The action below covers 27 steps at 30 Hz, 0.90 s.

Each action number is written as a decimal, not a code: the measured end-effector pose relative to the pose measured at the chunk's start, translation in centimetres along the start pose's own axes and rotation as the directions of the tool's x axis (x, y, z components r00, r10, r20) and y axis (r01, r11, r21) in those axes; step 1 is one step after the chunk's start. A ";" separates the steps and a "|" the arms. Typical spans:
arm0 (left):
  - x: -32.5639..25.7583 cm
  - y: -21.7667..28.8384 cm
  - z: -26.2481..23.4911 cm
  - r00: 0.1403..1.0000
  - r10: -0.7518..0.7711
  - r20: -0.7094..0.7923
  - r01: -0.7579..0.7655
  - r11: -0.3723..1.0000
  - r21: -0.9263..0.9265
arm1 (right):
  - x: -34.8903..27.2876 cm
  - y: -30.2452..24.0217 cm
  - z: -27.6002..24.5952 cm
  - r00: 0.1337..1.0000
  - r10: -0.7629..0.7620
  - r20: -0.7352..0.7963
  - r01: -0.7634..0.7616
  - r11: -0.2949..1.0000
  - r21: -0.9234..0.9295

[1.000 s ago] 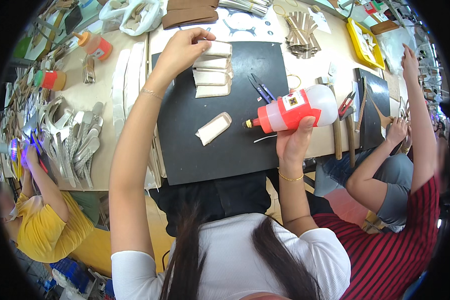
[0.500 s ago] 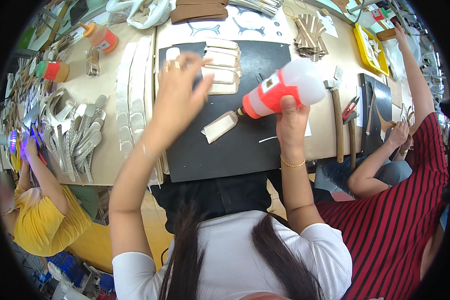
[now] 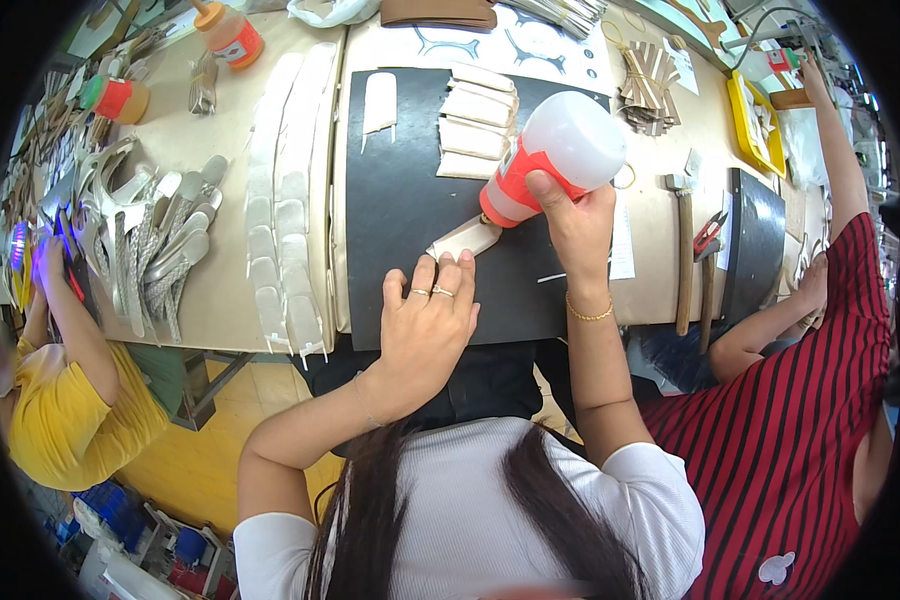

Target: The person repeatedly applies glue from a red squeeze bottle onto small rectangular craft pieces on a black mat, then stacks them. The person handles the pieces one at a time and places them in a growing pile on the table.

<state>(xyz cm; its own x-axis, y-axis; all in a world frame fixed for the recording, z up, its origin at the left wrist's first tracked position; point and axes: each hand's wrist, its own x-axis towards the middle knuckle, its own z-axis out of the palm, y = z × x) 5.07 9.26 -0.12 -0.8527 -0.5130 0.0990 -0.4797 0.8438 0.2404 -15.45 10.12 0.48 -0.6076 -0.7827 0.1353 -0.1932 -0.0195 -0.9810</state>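
Note:
My right hand [image 3: 575,225] grips a translucent squeeze bottle [image 3: 578,140] with a red-orange band, tipped so its narrow nozzle points down and left. That nozzle meets the far right end of a small beige strap-like piece [image 3: 467,238] lying on the black mat [image 3: 410,215]. At the piece's near left end rest the fingertips of my left hand [image 3: 428,315], its fingers stretched out and the thumb apart. Farther up the mat lie several similar beige pieces [image 3: 475,125] in an overlapping row. A single pale strip [image 3: 380,103] lies at the mat's upper left.
Long pale straps [image 3: 280,210] lie left of the mat, beyond them a pile of braided straps [image 3: 170,235]. Hammers [image 3: 683,250] and red-handled snips [image 3: 708,235] lie to the right. Co-workers sit on both sides, one in yellow [image 3: 90,420], one in striped red [image 3: 770,400].
My left hand has come down from the mat's upper left onto the small piece, uncovering the pale strip. My right hand keeps the tilted bottle at the piece. The view has shifted slightly.

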 end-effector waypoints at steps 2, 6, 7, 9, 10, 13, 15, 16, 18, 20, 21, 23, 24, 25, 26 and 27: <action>-0.1 0.0 0.0 1.000 0.006 0.003 -0.006 1.000 0.014 | 0.0 -0.1 0.4 1.000 -0.019 0.021 0.019 1.000 0.021; 0.0 0.1 0.0 1.000 -0.001 -0.019 0.002 1.000 0.014 | -0.4 -0.3 1.9 0.997 0.024 0.074 -0.027 0.999 0.041; 0.0 0.1 0.0 1.000 -0.005 -0.020 0.005 1.000 0.016 | -0.5 -0.4 2.4 0.995 0.015 0.098 -0.018 0.999 0.028; 0.0 0.2 0.0 1.000 -0.013 -0.009 0.013 1.000 0.013 | -0.8 -0.5 3.5 0.990 0.006 0.143 -0.007 1.000 0.008; 0.0 0.2 0.0 1.000 -0.019 0.003 0.019 1.000 0.009 | -1.0 -0.5 4.1 0.988 0.008 0.152 -0.012 1.000 0.027; -0.1 0.1 -0.1 1.000 -0.026 0.018 0.026 1.000 -0.010 | -1.4 -0.8 4.6 0.985 -0.004 0.172 -0.001 0.999 0.032; -0.1 -0.1 -0.1 1.000 -0.022 0.008 0.022 0.999 -0.026 | -1.1 -1.0 3.7 0.995 0.044 0.090 -0.053 0.993 0.102; -0.1 -0.3 -0.1 1.000 -0.019 -0.004 0.019 0.999 -0.035 | -0.8 -1.0 2.8 0.999 0.024 0.048 -0.030 0.992 0.124; 0.0 -0.3 0.0 1.000 -0.021 -0.018 0.020 0.998 -0.062 | -0.3 -0.9 1.2 0.999 -0.025 -0.037 0.030 0.989 0.145; 0.2 -0.3 0.0 0.999 -0.029 -0.023 0.026 0.996 -0.090 | -0.4 -0.5 0.0 0.994 -0.052 -0.093 0.064 0.989 0.130; 0.3 -0.3 0.0 0.999 -0.031 -0.018 0.029 0.995 -0.099 | -0.6 -0.3 -0.2 0.994 -0.064 -0.085 0.073 0.991 0.109; 0.6 -0.4 -0.2 0.999 -0.040 -0.011 0.038 0.993 -0.113 | -1.0 0.1 -0.4 0.992 -0.068 -0.108 0.075 0.995 0.060; 0.7 -0.4 -0.2 0.999 -0.037 -0.022 0.034 0.992 -0.122 | -1.2 0.3 -0.5 0.992 -0.079 -0.100 0.086 0.994 0.069; 0.8 -0.5 -0.3 0.999 -0.030 -0.017 0.028 0.992 -0.122 | -1.4 0.5 -0.3 0.991 -0.082 -0.104 0.090 0.993 0.073; 0.9 -0.5 -0.4 0.999 -0.028 -0.017 0.026 0.992 -0.123 | -1.6 0.6 -0.3 0.991 -0.085 -0.107 0.093 0.993 0.078; 1.0 -0.5 -0.5 0.999 -0.030 -0.014 0.028 0.992 -0.125 | -1.7 0.7 -0.4 0.991 -0.082 -0.104 0.090 0.993 0.073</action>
<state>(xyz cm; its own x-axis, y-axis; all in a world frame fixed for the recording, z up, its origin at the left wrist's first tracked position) 4.58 8.21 0.33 -0.8351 -0.5400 0.1053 -0.4736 0.8030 0.3618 -14.87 11.69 -0.41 -0.6666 -0.7093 0.2292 -0.1904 -0.1352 -0.9723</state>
